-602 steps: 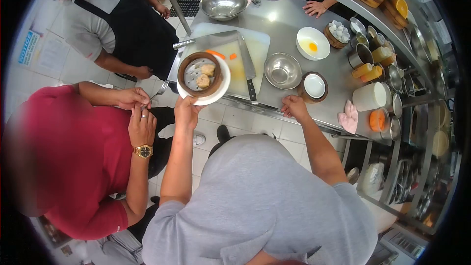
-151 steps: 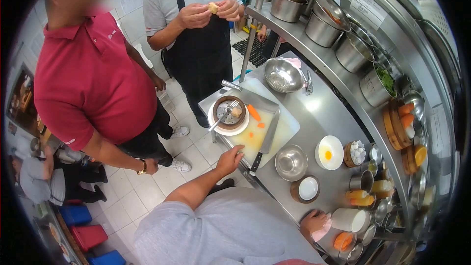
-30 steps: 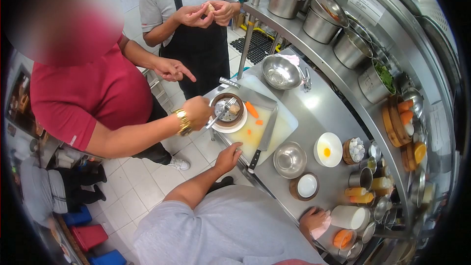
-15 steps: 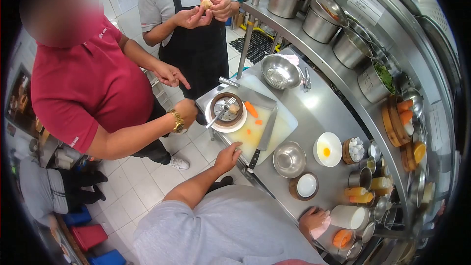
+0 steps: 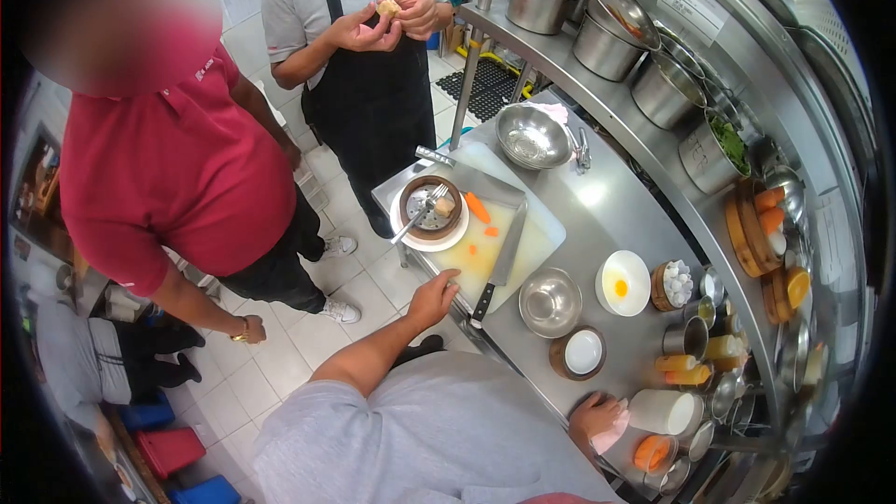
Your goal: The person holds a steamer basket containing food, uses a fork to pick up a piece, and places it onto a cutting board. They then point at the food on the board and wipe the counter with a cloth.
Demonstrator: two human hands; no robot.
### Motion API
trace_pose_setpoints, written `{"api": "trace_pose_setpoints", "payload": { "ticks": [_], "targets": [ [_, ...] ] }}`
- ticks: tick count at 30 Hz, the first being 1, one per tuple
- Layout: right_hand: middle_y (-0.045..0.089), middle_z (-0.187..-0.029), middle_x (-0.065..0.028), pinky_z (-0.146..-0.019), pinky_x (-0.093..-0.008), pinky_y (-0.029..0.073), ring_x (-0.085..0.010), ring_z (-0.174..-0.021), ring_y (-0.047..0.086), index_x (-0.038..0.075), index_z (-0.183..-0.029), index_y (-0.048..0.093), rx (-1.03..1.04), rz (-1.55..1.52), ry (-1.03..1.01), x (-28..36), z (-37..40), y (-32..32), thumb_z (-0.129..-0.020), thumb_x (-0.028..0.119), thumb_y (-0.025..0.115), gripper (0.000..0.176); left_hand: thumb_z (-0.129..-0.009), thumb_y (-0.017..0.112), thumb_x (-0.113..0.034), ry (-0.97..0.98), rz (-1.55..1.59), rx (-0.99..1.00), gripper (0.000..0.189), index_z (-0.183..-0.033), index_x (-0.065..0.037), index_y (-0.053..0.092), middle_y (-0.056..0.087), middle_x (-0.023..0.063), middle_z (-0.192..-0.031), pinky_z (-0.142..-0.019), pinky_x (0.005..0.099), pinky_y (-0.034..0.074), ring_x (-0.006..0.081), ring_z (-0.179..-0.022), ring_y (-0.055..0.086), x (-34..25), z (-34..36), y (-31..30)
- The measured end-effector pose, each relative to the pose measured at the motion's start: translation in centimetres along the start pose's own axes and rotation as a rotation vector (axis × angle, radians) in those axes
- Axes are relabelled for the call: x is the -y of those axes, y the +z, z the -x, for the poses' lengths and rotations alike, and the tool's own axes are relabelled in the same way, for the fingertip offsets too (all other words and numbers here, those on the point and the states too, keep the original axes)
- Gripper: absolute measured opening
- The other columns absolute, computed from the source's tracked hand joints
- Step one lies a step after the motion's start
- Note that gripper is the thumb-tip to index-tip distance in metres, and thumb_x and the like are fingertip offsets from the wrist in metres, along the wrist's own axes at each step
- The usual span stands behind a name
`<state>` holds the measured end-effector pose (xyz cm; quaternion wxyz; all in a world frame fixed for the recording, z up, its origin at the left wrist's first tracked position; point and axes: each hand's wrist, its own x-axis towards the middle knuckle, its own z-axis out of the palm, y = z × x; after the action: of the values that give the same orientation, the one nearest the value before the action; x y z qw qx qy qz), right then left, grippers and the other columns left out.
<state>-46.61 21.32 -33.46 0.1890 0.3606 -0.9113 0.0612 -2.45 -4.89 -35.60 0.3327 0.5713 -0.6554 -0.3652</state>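
My left hand (image 5: 436, 297) rests at the table's near edge, fingertips by the corner of the yellow-stained white cutting board (image 5: 539, 227); nothing shows in it. On the board lie a black-handled chef's knife (image 5: 504, 257), a wide cleaver (image 5: 485, 184) and carrot pieces (image 5: 478, 208). Next to them a small round steamer basket (image 5: 452, 190) sits on a white plate (image 5: 439, 245), with a fork (image 5: 420, 215) and a dumpling (image 5: 445, 207) inside. At the right, my right hand (image 5: 590, 415) is closed over a pale pink cloth (image 5: 610, 427) on the steel table, beside a white container (image 5: 661, 413).
Metal bowls (image 5: 551, 303), a bowl with egg yolk (image 5: 623, 283) and sauce bottles (image 5: 689, 376) stand on the table. A shelf of pots (image 5: 609, 49) overhangs it. Across stand a co-worker in an apron (image 5: 369, 93), holding a small dumpling (image 5: 388, 7), and one in red (image 5: 177, 177).
The co-worker in red has drawn both arms back from the plate and lowered them. The aproned co-worker still handles the dumpling. My hands have not visibly moved.
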Motion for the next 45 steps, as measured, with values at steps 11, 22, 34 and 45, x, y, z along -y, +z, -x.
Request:
{"api": "trace_pose_setpoints", "payload": {
  "ticks": [11,22,34,45],
  "targets": [
    [0.064,-0.125,-0.0139,-0.095,-0.0581,0.046,-0.0400,-0.123,0.060,0.010,-0.128,0.064,0.047,0.001,0.036,-0.4,0.2,0.8,-0.101,0.043,0.065,0.042,-0.110,0.064,-0.027,-0.013,0.004,0.002,0.038,-0.145,-0.014,0.059,0.075,0.0234,-0.114,-0.089,0.0521,0.058,0.0427,-0.100,0.074,-0.3,0.1,0.0],
    [0.064,-0.126,-0.0140,-0.095,-0.0580,0.046,-0.0388,-0.124,0.060,0.010,-0.129,0.064,0.016,-0.001,0.003,-0.8,0.1,1.2,-0.101,0.041,0.065,0.042,-0.110,0.065,-0.024,0.057,0.013,-0.065,0.038,-0.145,-0.012,0.059,0.071,0.0194,-0.093,-0.081,0.0485,0.057,0.0386,-0.087,0.071,0.2,0.1,0.5],
    [0.064,-0.127,-0.0151,-0.095,-0.0589,0.046,-0.0401,-0.124,0.059,0.011,-0.130,0.063,0.150,0.039,0.025,2.1,-0.8,-3.9,-0.102,0.042,0.063,0.042,-0.109,0.065,-0.027,0.003,0.002,-0.014,0.038,-0.145,-0.014,0.059,0.075,0.0227,-0.109,-0.087,0.0516,0.058,0.0423,-0.097,0.074,-0.1,0.0,0.0],
    [0.064,-0.127,-0.0144,-0.098,-0.0574,0.045,-0.0398,-0.125,0.059,0.010,-0.130,0.063,0.035,0.000,0.010,-0.3,0.2,0.6,-0.101,0.039,0.066,0.041,-0.109,0.066,-0.027,0.007,0.004,-0.005,0.039,-0.145,-0.015,0.059,0.075,0.0220,-0.108,-0.087,0.0511,0.058,0.0418,-0.096,0.075,-0.3,0.0,-0.2]
  ]
}}
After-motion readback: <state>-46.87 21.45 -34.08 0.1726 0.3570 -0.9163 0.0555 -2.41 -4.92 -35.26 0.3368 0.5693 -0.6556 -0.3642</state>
